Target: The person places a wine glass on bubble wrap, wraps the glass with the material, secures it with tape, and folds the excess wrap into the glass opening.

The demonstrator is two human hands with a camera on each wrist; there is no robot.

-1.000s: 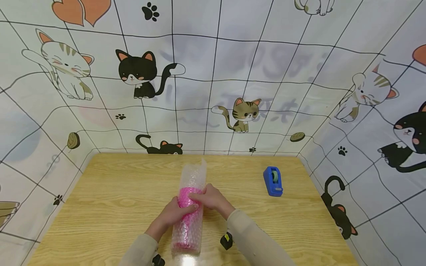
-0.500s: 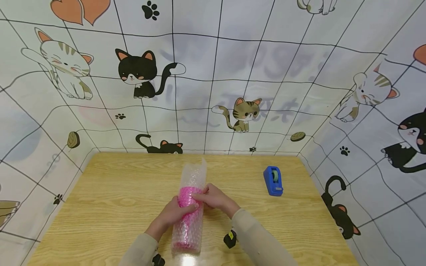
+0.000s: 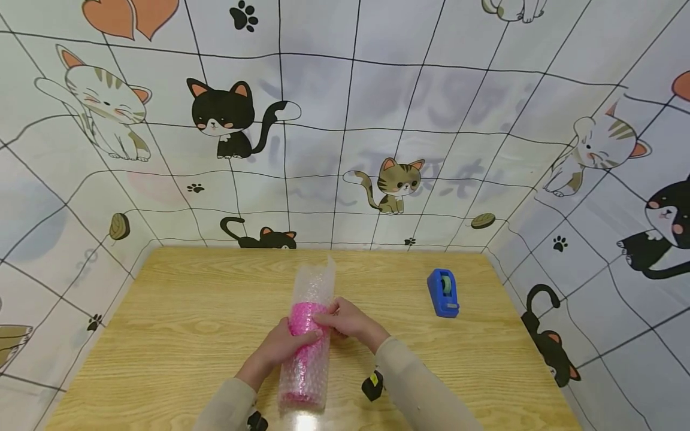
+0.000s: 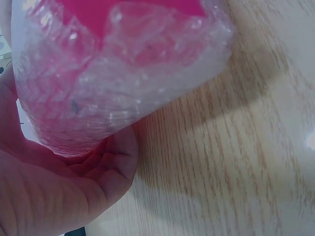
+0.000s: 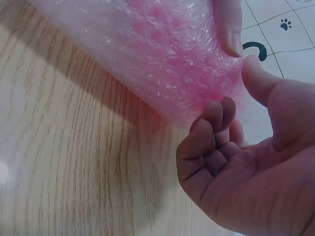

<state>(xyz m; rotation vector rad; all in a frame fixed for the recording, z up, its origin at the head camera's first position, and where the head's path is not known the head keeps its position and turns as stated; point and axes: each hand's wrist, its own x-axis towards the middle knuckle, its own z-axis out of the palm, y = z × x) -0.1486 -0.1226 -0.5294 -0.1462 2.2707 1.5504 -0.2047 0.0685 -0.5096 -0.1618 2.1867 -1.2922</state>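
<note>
A pink item wrapped in clear bubble wrap forms a long roll on the wooden table, its loose bubble-wrap end reaching past the pink at the far side. My left hand grips the roll from the left, thumb across the top. In the left wrist view the fingers of the left hand curl under its side. From the right, my right hand holds the roll with its thumb on top. The right wrist view shows the right hand's fingers curled against the wrap, its thumb near the left thumb.
A blue tape dispenser with a roll of tape stands at the back right of the wooden table. Behind and beside the table hangs a white cloth printed with cats and grid lines. Each wrist carries a small black camera.
The right hand and forearm have shifted slightly to the right, the thumb sliding a little toward the roll's right side. The left hand and the roll have stayed nearly still.
</note>
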